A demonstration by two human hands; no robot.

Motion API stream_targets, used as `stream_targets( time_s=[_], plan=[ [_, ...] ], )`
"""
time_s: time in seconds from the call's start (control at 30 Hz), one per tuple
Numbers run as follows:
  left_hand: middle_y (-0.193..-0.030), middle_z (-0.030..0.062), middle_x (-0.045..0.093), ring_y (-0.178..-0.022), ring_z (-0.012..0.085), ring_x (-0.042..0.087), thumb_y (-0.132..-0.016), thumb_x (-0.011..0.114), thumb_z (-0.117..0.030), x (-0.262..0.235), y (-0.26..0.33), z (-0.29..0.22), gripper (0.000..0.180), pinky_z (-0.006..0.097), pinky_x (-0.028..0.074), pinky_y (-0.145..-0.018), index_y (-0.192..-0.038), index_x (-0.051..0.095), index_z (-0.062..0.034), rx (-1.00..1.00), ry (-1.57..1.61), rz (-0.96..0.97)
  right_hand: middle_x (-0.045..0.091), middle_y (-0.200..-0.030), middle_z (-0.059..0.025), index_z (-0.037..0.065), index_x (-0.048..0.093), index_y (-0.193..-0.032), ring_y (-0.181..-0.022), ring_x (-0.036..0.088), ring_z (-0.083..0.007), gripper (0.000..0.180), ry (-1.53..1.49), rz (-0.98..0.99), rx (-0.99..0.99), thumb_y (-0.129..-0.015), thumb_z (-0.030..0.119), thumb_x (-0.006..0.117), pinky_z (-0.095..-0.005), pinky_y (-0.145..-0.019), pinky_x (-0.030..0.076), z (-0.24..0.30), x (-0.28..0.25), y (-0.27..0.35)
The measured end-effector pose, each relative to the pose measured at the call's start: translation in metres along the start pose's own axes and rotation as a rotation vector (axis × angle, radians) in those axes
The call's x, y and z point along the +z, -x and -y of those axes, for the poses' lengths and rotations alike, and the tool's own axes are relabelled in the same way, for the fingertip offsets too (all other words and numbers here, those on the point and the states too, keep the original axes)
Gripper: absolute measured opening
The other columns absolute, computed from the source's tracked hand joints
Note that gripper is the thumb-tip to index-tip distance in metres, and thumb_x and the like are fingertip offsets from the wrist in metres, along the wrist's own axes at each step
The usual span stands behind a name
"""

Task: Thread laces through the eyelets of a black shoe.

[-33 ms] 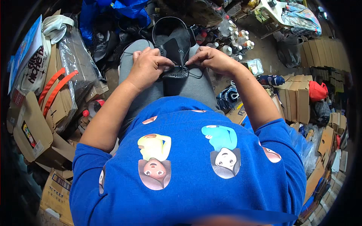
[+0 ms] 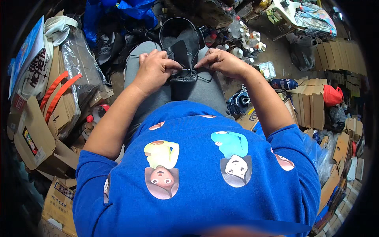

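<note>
Smooth leather-like black shoe [image 2: 180, 51], matt cloth trousers [image 2: 197, 93], glossy plastic bag [image 2: 138, 12]

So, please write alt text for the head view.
A person's left hand and right hand pinch over what seems a black shoe on the lap, a needle-like piece between them. Cardboard boxes and bottles lie nearby.
</note>
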State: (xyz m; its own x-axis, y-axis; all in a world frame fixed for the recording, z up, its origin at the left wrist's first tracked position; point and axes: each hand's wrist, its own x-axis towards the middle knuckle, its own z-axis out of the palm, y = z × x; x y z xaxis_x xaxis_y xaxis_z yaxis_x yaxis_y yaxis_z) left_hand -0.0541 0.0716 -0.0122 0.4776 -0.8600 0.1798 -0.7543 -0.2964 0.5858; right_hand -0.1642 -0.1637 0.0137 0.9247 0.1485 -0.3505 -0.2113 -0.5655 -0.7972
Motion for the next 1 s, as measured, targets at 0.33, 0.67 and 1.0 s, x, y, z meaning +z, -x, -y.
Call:
stream_targets(
  time_s=[0.33, 0.67, 1.0],
  plan=[
    [-0.07, -0.0029, 0.051, -0.082, 0.0166, 0.05, -0.07, 0.071, -0.012, 0.003, -0.007, 0.0, 0.019, 0.033, 0.028, -0.081, -0.085, 0.073, -0.0244, 0.011, 0.043, 0.064, 0.048, -0.083, -0.0032, 0.022, 0.071, -0.106, -0.083, 0.048, -0.0163, 0.048, -0.089, 0.043, 0.011, -0.068, -0.003, 0.056, -0.025, -0.085, 0.041, -0.005, 0.001, -0.001],
    [-0.074, -0.0013, 0.052, -0.083, 0.019, 0.05, -0.07, 0.069, -0.009, -0.001, -0.027, 0.01, 0.019, 0.035, 0.033, -0.079, -0.084, 0.072, -0.0215, 0.236, 0.009, 0.134, 0.045, -0.08, 0.0006, 0.016, 0.071, -0.104, -0.08, 0.045, -0.0126, 0.048, 0.044, 0.055, -0.009, -0.066, -0.007, 0.055, -0.0232, -0.08, 0.04, 0.007, -0.001, -0.003],
    [-0.077, -0.0011, 0.051, -0.086, 0.0202, 0.049, -0.074, 0.065, -0.011, -0.002, -0.013, 0.009, 0.023, 0.035, 0.034, -0.079, -0.088, 0.073, -0.0276, 0.162, 0.025, 0.109, 0.046, -0.083, 0.0005, 0.017, 0.07, -0.106, -0.082, 0.047, -0.0119, 0.044, -0.023, 0.004, 0.04, -0.074, -0.007, 0.053, -0.0244, -0.077, 0.042, 0.003, 0.005, 0.004]
  ],
)
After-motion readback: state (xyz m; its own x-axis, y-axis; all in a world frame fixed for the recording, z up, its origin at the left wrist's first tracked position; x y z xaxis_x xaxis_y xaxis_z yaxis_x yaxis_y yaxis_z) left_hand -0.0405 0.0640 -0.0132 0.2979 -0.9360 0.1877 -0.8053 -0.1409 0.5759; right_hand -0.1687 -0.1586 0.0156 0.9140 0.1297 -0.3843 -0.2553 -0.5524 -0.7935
